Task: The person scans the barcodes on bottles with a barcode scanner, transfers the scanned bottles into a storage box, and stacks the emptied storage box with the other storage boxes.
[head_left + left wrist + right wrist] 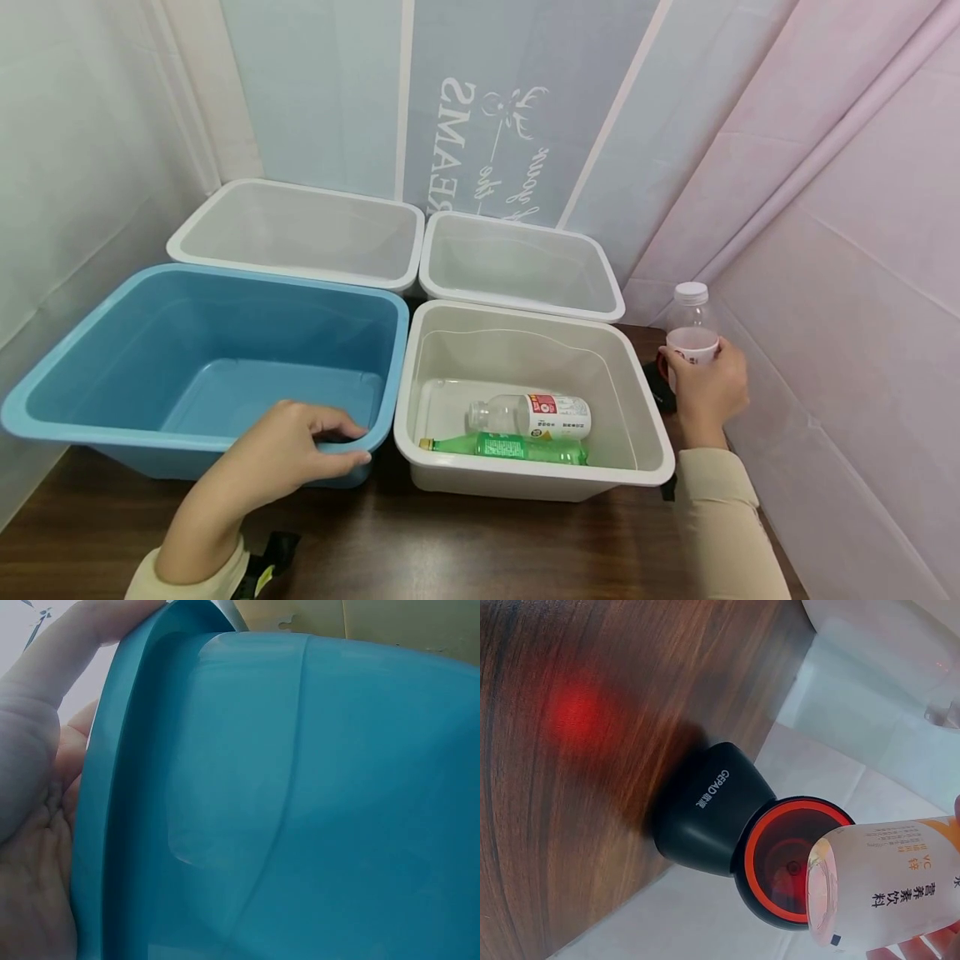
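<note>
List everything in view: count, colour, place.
Blue tub: one, blue, front left.
White tubs: two, white, back row.
Off-white tub: one, off-white, front right.
Clear bottle: one, clear, inside off-white tub.
Green bottle: one, green, same tub.
Held bottle: one, clear, white-capped, far right.
Device: one, black with red ring, right.
Table: one, brown, under tubs.
Fabric hangings: count unclear, pale, surrounding.
Strap: one, black, by left wrist.
Sleeves: two, cream, forearms.
Left grip: one, bare, on blue tub's rim.
Right grip: one, bare, around held bottle.
</note>
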A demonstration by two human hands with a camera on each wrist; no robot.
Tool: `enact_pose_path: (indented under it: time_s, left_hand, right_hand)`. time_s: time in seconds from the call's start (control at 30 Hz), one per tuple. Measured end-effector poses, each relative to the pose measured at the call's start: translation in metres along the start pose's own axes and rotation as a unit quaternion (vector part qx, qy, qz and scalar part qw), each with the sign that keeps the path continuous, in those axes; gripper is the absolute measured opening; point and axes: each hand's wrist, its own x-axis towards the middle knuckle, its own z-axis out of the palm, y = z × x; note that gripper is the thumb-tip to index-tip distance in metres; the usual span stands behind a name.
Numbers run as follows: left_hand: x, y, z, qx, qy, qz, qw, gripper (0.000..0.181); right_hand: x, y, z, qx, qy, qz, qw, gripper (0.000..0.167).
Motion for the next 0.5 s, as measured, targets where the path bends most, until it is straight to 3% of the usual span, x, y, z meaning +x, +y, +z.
enact_pose_path:
  time_s: [0.5]
  left_hand:
    - [0.0,-0.001,-0.001,-0.004,0.001,0.002,1.0,0.02]
  right_hand:
    - [-0.007,0.015,0.006,0.008,0.006,-0.004,0.9999,0.069]
